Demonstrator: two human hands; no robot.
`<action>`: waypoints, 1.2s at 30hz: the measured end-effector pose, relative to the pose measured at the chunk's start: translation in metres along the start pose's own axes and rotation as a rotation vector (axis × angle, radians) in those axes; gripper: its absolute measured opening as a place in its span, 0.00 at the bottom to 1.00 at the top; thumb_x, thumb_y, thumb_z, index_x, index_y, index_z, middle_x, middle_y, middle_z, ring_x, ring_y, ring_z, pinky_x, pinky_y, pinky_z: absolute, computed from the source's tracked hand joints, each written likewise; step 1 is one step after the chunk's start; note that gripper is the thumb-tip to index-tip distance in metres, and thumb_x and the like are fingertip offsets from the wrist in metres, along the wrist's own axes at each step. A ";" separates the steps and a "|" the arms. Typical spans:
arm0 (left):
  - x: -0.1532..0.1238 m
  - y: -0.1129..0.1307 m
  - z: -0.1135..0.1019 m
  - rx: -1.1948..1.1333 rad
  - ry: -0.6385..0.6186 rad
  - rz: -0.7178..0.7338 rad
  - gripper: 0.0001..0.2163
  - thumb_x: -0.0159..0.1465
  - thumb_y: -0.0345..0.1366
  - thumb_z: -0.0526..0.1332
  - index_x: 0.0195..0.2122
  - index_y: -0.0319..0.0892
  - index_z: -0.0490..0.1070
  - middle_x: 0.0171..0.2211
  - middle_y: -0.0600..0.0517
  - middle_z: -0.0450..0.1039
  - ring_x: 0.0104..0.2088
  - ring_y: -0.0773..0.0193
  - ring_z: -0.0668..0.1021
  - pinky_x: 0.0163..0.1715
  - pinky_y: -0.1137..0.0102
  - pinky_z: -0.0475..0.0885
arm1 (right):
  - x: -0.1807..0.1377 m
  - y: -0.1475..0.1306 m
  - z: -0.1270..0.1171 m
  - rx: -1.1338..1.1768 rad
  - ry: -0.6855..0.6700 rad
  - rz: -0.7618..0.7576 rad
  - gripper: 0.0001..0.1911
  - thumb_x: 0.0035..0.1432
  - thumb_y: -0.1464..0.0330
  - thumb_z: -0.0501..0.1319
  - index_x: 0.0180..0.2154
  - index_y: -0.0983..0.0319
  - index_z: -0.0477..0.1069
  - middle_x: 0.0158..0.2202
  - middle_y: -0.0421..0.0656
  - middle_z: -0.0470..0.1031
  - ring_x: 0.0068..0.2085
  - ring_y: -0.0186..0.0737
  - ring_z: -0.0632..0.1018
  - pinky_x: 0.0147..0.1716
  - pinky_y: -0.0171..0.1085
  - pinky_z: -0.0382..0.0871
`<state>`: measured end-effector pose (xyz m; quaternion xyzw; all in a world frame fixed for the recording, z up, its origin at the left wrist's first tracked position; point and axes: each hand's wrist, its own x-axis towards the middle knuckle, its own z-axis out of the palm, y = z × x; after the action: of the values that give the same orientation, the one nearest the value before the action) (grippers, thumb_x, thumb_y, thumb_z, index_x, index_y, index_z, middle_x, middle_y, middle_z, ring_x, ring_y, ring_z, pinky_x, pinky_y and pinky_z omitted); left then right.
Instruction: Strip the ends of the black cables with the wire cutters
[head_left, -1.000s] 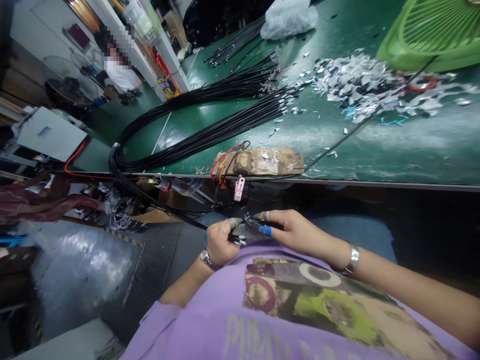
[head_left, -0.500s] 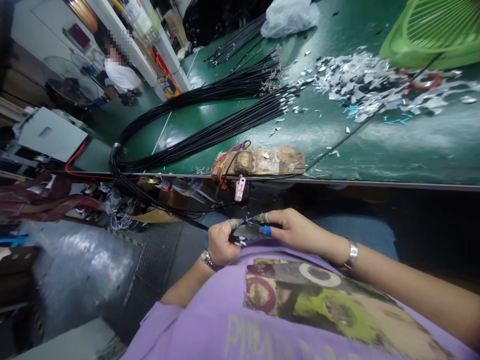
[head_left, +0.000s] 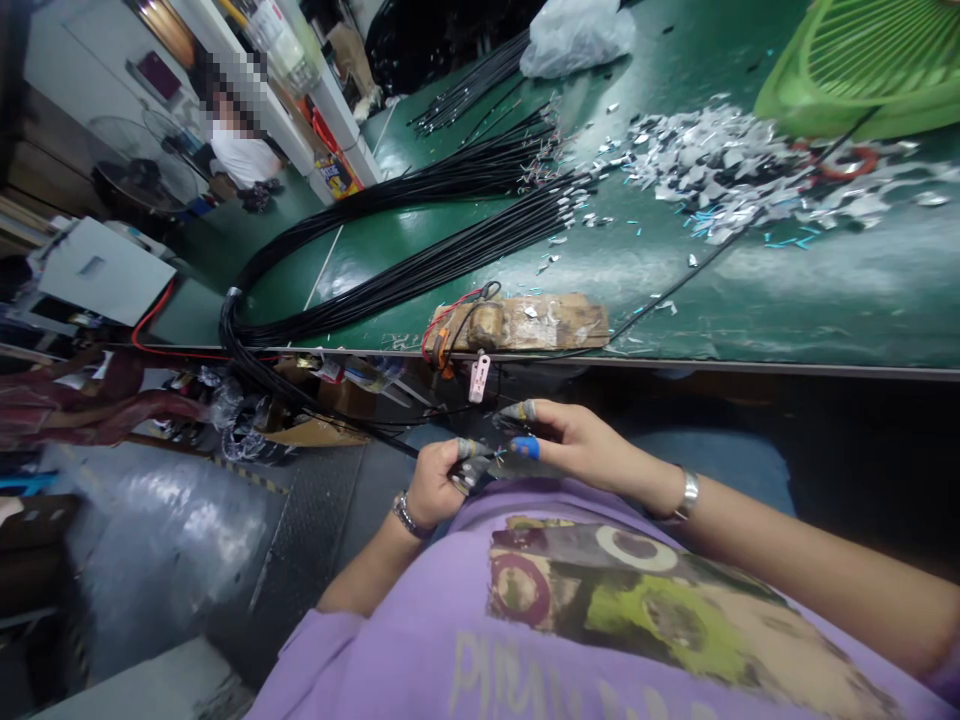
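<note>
My left hand [head_left: 437,483] is closed around the end of a black cable, with grey wrapping on its thumb. Thin coloured wire ends [head_left: 499,456] stick out from that grip toward the right. My right hand [head_left: 574,437] is just beside these wires. Its thumb, capped in blue, and its grey-wrapped index finger are spread apart, and I see nothing held between them. Black cables [head_left: 360,428] run down from the table edge to my left hand. Both hands are in front of my purple shirt, below the table edge.
On the green table [head_left: 675,325] lies a looped bundle of black cables [head_left: 450,258] with stripped ends. A wooden block [head_left: 562,322] sits at the front edge. Behind are foil scraps [head_left: 705,160], a green fan-like grille [head_left: 877,70] and a plastic bag [head_left: 577,38]. A person [head_left: 241,150] is far left.
My right hand's thumb and index finger have parted and drawn back from the wire ends. My left hand has shifted slightly left, keeping the cable.
</note>
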<state>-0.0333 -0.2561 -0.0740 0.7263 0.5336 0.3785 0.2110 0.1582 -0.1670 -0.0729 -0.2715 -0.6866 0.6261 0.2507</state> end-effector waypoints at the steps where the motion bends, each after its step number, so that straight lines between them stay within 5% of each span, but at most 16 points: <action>1: 0.000 0.000 0.000 -0.002 -0.025 0.009 0.14 0.61 0.45 0.58 0.26 0.39 0.72 0.18 0.53 0.70 0.19 0.71 0.69 0.20 0.76 0.66 | 0.002 -0.001 0.002 0.019 -0.016 0.005 0.21 0.52 0.56 0.60 0.40 0.64 0.74 0.40 0.47 0.77 0.40 0.44 0.76 0.40 0.41 0.71; 13: 0.005 0.002 -0.007 -0.112 -0.107 0.006 0.18 0.64 0.45 0.53 0.24 0.39 0.71 0.18 0.53 0.70 0.18 0.71 0.69 0.20 0.76 0.65 | 0.005 0.005 0.005 0.237 -0.221 0.117 0.24 0.48 0.51 0.64 0.37 0.64 0.74 0.32 0.42 0.75 0.32 0.36 0.73 0.35 0.37 0.70; 23: 0.009 0.000 -0.008 -0.134 -0.181 0.053 0.17 0.64 0.46 0.55 0.24 0.39 0.71 0.18 0.52 0.70 0.18 0.70 0.69 0.20 0.76 0.65 | 0.016 -0.003 0.018 0.253 -0.184 0.228 0.22 0.41 0.53 0.67 0.25 0.63 0.64 0.21 0.33 0.62 0.23 0.27 0.62 0.23 0.31 0.58; 27: 0.010 -0.001 -0.011 -0.170 -0.144 -0.013 0.18 0.63 0.46 0.56 0.24 0.38 0.71 0.18 0.52 0.69 0.19 0.71 0.68 0.20 0.77 0.65 | 0.012 -0.004 0.013 0.327 -0.179 0.244 0.22 0.44 0.52 0.66 0.28 0.63 0.64 0.19 0.31 0.60 0.20 0.26 0.58 0.20 0.30 0.53; 33: 0.010 -0.008 -0.005 -0.277 -0.085 -0.137 0.14 0.59 0.45 0.62 0.29 0.36 0.72 0.20 0.53 0.70 0.19 0.72 0.70 0.21 0.78 0.66 | 0.006 -0.003 0.011 0.258 -0.143 0.130 0.19 0.43 0.55 0.66 0.24 0.63 0.65 0.23 0.35 0.64 0.26 0.30 0.64 0.28 0.33 0.61; 36: 0.007 -0.013 0.003 -0.147 0.067 -0.008 0.10 0.58 0.40 0.64 0.33 0.38 0.73 0.24 0.51 0.73 0.23 0.70 0.73 0.24 0.76 0.69 | 0.005 -0.004 0.013 0.208 -0.058 0.103 0.15 0.44 0.58 0.65 0.23 0.63 0.65 0.22 0.35 0.63 0.26 0.31 0.63 0.27 0.33 0.60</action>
<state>-0.0383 -0.2451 -0.0825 0.6936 0.5140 0.4399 0.2473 0.1455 -0.1729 -0.0702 -0.2606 -0.6101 0.7136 0.2253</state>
